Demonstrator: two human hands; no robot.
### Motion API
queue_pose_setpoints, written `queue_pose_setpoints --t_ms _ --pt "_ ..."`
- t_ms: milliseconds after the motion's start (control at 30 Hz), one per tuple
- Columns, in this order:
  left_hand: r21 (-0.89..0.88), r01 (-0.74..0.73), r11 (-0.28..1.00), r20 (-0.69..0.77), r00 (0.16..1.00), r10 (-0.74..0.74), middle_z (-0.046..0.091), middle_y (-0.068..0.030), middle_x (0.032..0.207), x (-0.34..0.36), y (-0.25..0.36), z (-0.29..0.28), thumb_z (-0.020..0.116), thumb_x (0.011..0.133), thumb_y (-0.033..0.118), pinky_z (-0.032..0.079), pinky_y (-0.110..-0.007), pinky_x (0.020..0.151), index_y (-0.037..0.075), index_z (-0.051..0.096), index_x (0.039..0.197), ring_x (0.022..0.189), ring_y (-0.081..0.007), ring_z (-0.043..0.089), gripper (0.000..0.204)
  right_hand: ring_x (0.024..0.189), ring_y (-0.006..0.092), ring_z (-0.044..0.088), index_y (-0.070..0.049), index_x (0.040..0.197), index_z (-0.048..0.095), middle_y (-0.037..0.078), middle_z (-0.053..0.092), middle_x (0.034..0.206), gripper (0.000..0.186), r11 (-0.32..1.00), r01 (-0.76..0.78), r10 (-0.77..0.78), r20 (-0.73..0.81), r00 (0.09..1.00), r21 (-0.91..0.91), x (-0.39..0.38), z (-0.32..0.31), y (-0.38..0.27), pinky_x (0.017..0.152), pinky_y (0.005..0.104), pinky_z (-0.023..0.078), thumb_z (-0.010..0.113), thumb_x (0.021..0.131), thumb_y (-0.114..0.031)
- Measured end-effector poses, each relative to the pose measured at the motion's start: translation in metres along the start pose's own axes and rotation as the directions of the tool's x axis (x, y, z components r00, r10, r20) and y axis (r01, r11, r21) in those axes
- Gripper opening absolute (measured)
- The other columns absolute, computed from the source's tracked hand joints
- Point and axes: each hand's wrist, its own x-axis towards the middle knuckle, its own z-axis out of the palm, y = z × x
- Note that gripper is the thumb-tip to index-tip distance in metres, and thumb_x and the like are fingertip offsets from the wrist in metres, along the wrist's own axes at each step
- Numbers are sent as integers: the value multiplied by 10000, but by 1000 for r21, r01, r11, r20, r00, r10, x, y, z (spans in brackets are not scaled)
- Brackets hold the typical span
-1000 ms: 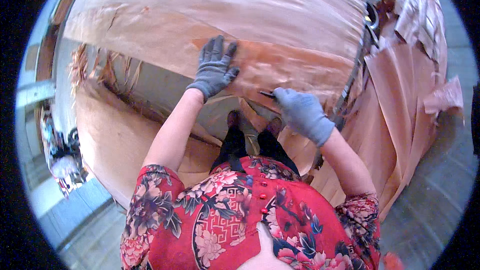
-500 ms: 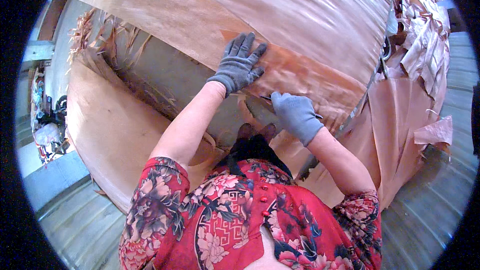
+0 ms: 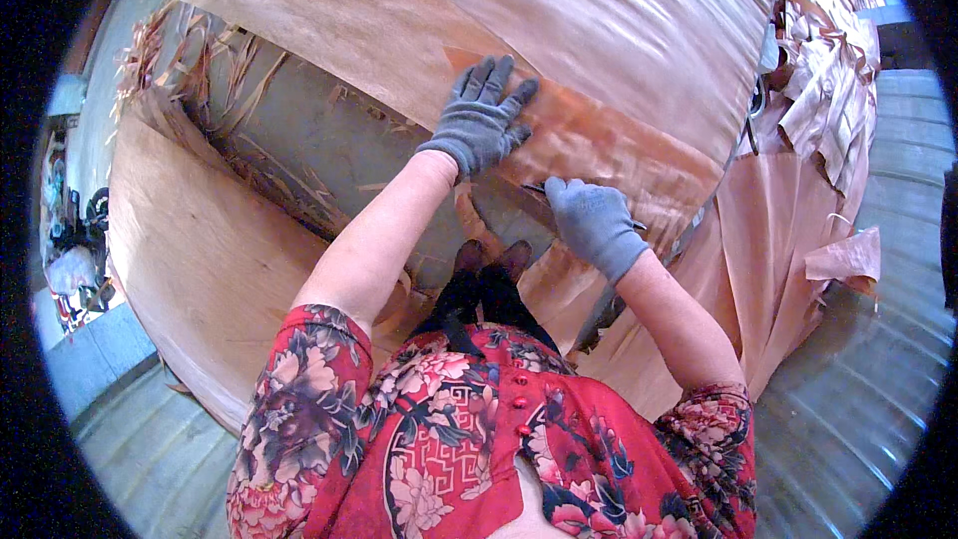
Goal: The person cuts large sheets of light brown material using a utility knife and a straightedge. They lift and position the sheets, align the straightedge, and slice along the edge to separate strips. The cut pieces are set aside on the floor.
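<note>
My left hand point(image 3: 481, 122), in a dark grey glove, lies flat with fingers spread on an orange-brown sheet of thin wood veneer point(image 3: 634, 148). This sheet rests on a larger pale veneer sheet point(image 3: 639, 30). To the right, my right hand point(image 3: 597, 227), in a lighter grey glove, is closed around a slim dark tool, seemingly a knife point(image 3: 533, 187). Its tip points left at the near edge of the orange-brown sheet, and its back end shows by the wrist. Most of its handle is hidden inside my fist.
Another broad veneer sheet point(image 3: 200, 250) lies at the left. Torn veneer strips point(image 3: 215, 65) hang over the dark gap between the sheets. Crumpled veneer scraps point(image 3: 823, 105) pile up at the far right. My shoes point(image 3: 489, 257) show below my hands, and corrugated sheeting point(image 3: 883, 339) runs along the right.
The view has shifted slightly, so most of the scene sits a little further left. Both hands keep nearly the same pose, the left flat on the veneer and the right gripping the knife.
</note>
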Motion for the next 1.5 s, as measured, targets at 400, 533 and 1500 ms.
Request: queue_pose_setpoints --t_ms 400,533,1500 --pt "55 -16 998 54 998 13 120 -164 1462 1 -2 3 419 835 483 82 -478 1077 254 243 1400 1339 -360 121 635 652 297 648 -107 885 495 123 629 736 98 955 -284 276 91 957 84 -51 19 16 488 442 490 494 796 -147" --pt "79 -40 996 49 998 36 122 -161 1462 2 -4 4 399 851 491 85 -473 1077 249 236 1402 1340 -361 113 624 622 286 642 -112 885 489 113 623 718 102 946 -322 316 106 943 48 -88 27 33 475 429 486 502 786 -129" --pt "119 -28 993 114 993 15 91 -200 1457 -1 -11 8 409 841 484 64 -487 1075 216 217 1408 1335 -392 92 655 930 354 508 1 1163 486 207 524 998 386 678 -145 651 -497 574 721 23 1 28 806 414 420 457 779 -24"
